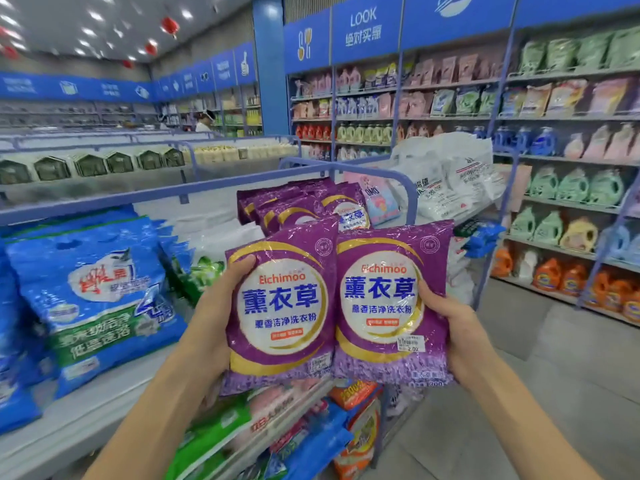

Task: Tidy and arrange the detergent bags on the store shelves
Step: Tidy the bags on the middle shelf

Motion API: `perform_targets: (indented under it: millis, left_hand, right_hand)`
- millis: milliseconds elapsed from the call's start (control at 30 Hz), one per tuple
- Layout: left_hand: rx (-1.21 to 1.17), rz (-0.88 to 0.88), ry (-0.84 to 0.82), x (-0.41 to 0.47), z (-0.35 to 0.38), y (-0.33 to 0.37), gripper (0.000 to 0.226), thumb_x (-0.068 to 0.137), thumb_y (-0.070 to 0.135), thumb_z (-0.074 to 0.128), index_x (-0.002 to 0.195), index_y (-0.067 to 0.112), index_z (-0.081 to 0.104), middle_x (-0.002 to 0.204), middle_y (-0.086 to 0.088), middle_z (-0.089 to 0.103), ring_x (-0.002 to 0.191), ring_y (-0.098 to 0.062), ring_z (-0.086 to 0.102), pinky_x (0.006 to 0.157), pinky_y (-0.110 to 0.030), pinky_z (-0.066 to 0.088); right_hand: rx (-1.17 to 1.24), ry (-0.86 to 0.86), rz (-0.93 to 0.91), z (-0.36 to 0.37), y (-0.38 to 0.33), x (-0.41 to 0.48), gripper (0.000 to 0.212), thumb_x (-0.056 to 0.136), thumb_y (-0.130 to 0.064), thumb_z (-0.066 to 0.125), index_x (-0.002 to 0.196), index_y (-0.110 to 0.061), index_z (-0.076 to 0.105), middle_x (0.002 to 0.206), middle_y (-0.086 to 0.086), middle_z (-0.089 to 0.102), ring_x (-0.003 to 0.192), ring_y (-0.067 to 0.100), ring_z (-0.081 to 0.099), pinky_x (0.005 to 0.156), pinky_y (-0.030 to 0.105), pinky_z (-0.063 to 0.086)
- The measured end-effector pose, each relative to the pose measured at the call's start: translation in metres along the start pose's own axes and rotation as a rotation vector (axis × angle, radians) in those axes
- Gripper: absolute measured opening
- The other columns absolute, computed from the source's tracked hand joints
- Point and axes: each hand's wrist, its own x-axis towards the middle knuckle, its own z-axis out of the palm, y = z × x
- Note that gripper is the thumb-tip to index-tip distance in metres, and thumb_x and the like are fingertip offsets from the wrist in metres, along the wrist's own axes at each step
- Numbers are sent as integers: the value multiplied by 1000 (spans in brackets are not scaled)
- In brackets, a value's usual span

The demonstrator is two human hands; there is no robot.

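Observation:
I hold two purple lavender detergent bags upright, side by side, above the shelf's front edge. My left hand point(216, 306) grips the left purple bag point(282, 313) by its left edge, thumb on the front. My right hand point(450, 323) grips the right purple bag point(388, 303) by its right edge. Behind them, a stack of the same purple bags point(298, 206) lies on the top shelf point(104, 407). Large blue detergent bags point(93, 299) lean on the shelf at the left.
A blue rail point(408, 192) borders the shelf's far end, with white sacks point(446, 174) and a pink bag point(377, 195) beyond. Lower shelves hold green, orange and blue bags point(311, 434). Wall shelving with bottles point(568, 188) lines the right; the grey floor aisle point(519, 375) runs between.

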Motion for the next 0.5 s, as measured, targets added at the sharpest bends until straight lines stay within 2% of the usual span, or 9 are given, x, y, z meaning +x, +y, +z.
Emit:
perform_targets:
  millis: [67, 133, 267, 333, 400, 500]
  left_hand:
    - [-32, -4, 20, 18, 25, -9, 37, 87, 42, 70, 108, 13, 78, 105, -20, 77, 92, -41, 74, 89, -55, 58]
    - [-45, -1, 40, 33, 53, -16, 39, 85, 40, 72, 111, 11, 76, 106, -20, 77, 92, -42, 75, 87, -55, 59]
    - [-87, 102, 76, 66, 96, -26, 45, 82, 33, 76, 122, 12, 71, 107, -20, 77, 90, -40, 76, 74, -52, 63]
    - [-111, 162, 111, 82, 110, -29, 49, 80, 29, 77, 125, 14, 68, 108, -19, 76, 91, -39, 76, 70, -51, 63]
    - [-116, 207, 145, 98, 119, -31, 49, 79, 27, 78, 125, 16, 67, 109, -18, 77, 91, -37, 76, 69, -49, 62]
    - [-96, 256, 216, 126, 128, -31, 44, 83, 29, 76, 124, 17, 66, 110, -16, 77, 93, -35, 76, 74, -52, 63]
  right_hand:
    - [10, -35, 8, -20, -12, 33, 29, 86, -24, 62, 108, -12, 77, 111, 17, 77, 95, 32, 76, 78, 47, 64]
    - [2, -74, 30, -36, -28, 65, 25, 88, -24, 60, 97, -15, 82, 107, 16, 78, 91, 31, 77, 75, 45, 64]
    - [-27, -144, 46, -62, -54, 127, 34, 86, -22, 62, 116, -9, 73, 108, 16, 77, 91, 30, 77, 78, 44, 64]
    - [-23, -187, 46, -70, -63, 155, 34, 85, -23, 62, 114, -11, 72, 107, 15, 78, 90, 29, 77, 77, 43, 64]
    - [-22, -222, 51, -79, -69, 182, 30, 85, -24, 62, 111, -12, 73, 106, 14, 78, 89, 28, 77, 74, 41, 65]
    - [-50, -271, 44, -86, -73, 224, 35, 86, -25, 62, 117, -13, 70, 109, 13, 78, 92, 28, 77, 77, 42, 65]
